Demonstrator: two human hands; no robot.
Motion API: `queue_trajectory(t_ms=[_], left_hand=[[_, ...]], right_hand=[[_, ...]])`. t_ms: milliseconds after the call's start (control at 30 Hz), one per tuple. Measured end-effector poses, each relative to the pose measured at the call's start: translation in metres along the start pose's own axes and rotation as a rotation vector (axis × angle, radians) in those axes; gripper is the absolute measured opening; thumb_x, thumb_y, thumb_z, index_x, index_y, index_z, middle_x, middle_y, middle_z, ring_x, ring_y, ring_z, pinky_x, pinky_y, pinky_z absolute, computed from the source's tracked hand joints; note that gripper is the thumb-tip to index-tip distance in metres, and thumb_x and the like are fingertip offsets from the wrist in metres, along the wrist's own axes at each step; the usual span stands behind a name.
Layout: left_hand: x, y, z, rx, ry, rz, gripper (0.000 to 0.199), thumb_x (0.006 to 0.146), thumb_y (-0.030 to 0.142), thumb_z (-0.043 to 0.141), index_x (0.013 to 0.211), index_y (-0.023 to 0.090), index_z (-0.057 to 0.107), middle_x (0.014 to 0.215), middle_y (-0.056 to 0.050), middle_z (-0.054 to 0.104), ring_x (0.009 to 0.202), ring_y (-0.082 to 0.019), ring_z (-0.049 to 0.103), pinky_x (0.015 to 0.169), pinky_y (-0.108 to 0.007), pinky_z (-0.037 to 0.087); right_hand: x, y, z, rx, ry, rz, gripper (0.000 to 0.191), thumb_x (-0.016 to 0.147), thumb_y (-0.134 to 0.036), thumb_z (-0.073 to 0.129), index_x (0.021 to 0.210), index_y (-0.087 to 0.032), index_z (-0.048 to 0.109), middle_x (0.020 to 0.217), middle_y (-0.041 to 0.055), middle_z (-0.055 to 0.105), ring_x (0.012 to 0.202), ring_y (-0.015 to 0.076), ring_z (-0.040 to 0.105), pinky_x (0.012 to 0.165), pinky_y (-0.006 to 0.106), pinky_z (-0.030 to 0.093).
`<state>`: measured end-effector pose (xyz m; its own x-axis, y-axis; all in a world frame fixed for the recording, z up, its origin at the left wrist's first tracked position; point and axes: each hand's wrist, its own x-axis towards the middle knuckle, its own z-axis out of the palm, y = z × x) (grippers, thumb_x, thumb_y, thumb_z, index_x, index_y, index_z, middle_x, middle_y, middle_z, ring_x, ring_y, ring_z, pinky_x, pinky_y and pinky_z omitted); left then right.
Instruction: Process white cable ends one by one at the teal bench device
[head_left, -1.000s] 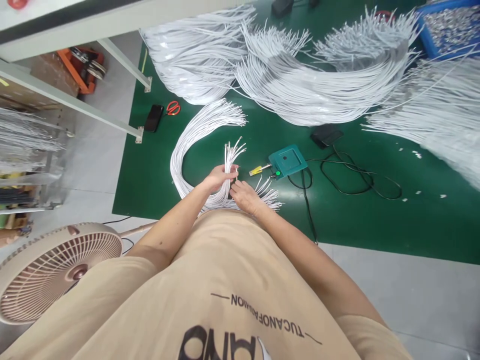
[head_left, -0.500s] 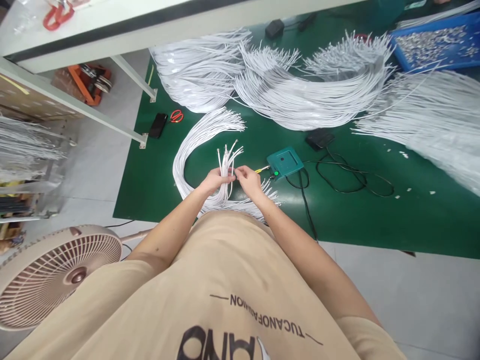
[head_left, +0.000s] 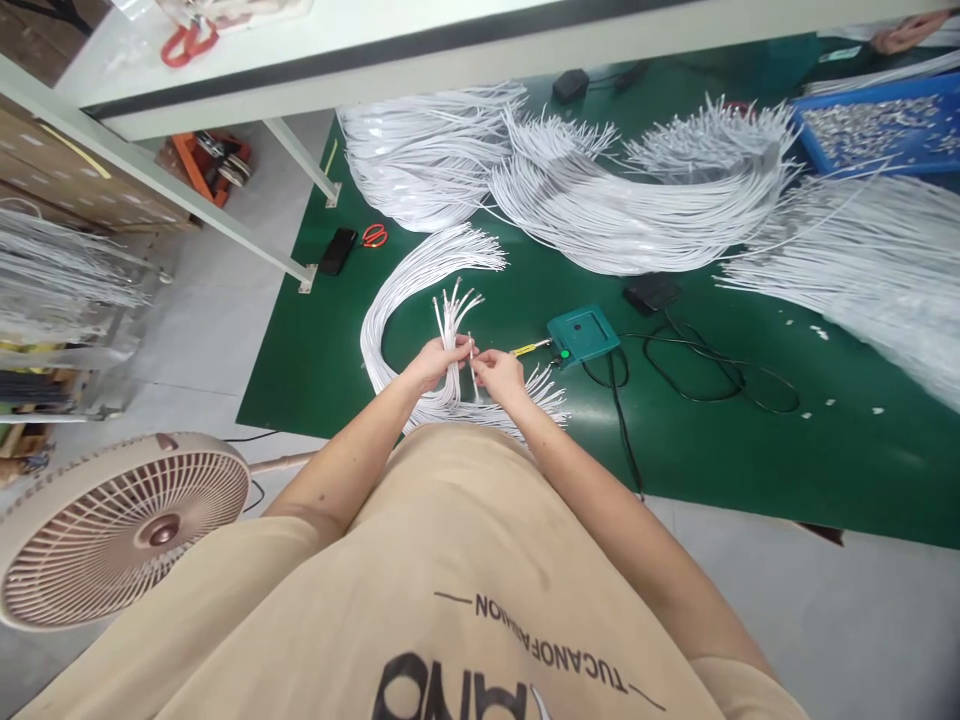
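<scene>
A small bunch of white cables (head_left: 451, 322) is gripped in my left hand (head_left: 436, 362), its tips fanning upward. Close beside it, my right hand (head_left: 498, 376) pinches a single white cable (head_left: 475, 380) that stands apart from the bunch, near my left fingertips. Under and around both hands curves a larger bundle of white cables (head_left: 379, 318) on the green table. Just right of my right hand, a yellow-handled tool (head_left: 529, 348) points out from a teal box (head_left: 583, 335) with a green button. What the cable tips carry is too small to tell.
Large heaps of white cables (head_left: 637, 215) lie along the back. A blue tray (head_left: 817, 150) of small metal parts is at back right. Red scissors (head_left: 374, 236) and a black phone (head_left: 337, 251) lie left, near a shelf leg. A fan (head_left: 161, 530) stands at left; a co-worker's hand (head_left: 911, 32) shows top right.
One cable now stands separate between my hands; before, it was close against the bunch. The view has shifted slightly, and a co-worker's hand shows more at the top right.
</scene>
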<state>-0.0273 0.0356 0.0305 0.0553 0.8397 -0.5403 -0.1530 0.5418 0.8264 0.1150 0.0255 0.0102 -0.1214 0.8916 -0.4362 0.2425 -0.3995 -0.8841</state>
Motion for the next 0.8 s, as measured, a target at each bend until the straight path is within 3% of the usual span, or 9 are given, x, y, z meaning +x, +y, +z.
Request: queue_trajectory(t_ms=[67,133,333,533,700,800], left_hand=[[-0.002,-0.001,0.001,0.007,0.03,0.023,0.041,0.062,0.033,0.083,0.09,0.011,0.062,0.078,-0.004,0.067,0.069,-0.01,0.062,0.068,-0.024,0.044],[-0.004,-0.002,0.001,0.013,0.032,0.056,0.045,0.06,0.032,0.084,0.092,0.011,0.06,0.074,-0.001,0.065,0.067,-0.01,0.063,0.065,-0.023,0.044],[-0.007,-0.007,0.005,0.132,0.03,0.202,0.051,0.057,0.031,0.085,0.092,0.013,0.054,0.068,0.003,0.061,0.06,-0.01,0.059,0.056,-0.022,0.039],[-0.012,-0.003,0.008,0.149,0.017,0.148,0.055,0.057,0.031,0.084,0.098,0.013,0.054,0.072,0.001,0.061,0.063,-0.011,0.061,0.057,-0.022,0.038],[-0.014,-0.001,0.01,0.128,0.049,0.138,0.051,0.059,0.026,0.082,0.099,0.014,0.053,0.074,0.001,0.063,0.061,-0.01,0.06,0.058,-0.023,0.038],[-0.015,-0.001,0.01,0.136,0.02,0.129,0.056,0.062,0.025,0.081,0.108,0.014,0.052,0.072,0.0,0.065,0.061,-0.011,0.061,0.06,-0.023,0.038]], right_hand=[[0.001,-0.006,-0.005,-0.003,0.127,-0.07,0.014,0.076,-0.034,0.06,0.078,-0.021,0.065,0.068,-0.0009,0.067,0.06,0.0141,0.064,0.064,0.027,0.051],[0.004,-0.012,-0.009,0.015,0.149,-0.103,0.018,0.078,-0.037,0.058,0.079,-0.02,0.065,0.07,-0.0001,0.068,0.062,0.0138,0.064,0.066,0.027,0.051],[0.01,-0.019,-0.008,0.207,0.004,0.001,0.02,0.067,-0.037,0.071,0.072,-0.018,0.064,0.062,-0.0016,0.065,0.06,0.0121,0.062,0.062,0.024,0.05],[0.008,-0.019,-0.007,0.432,-0.031,0.036,0.011,0.067,-0.026,0.067,0.065,-0.015,0.065,0.056,-0.0021,0.06,0.05,0.0069,0.053,0.053,0.02,0.043],[0.004,-0.017,-0.007,0.769,-0.169,0.235,0.014,0.061,-0.024,0.067,0.058,-0.017,0.056,0.046,-0.0079,0.043,0.043,0.0039,0.04,0.048,0.019,0.037],[0.004,-0.015,-0.009,0.729,-0.151,0.221,0.012,0.059,-0.025,0.064,0.066,-0.017,0.061,0.046,-0.0088,0.044,0.044,0.0045,0.04,0.049,0.019,0.036]])
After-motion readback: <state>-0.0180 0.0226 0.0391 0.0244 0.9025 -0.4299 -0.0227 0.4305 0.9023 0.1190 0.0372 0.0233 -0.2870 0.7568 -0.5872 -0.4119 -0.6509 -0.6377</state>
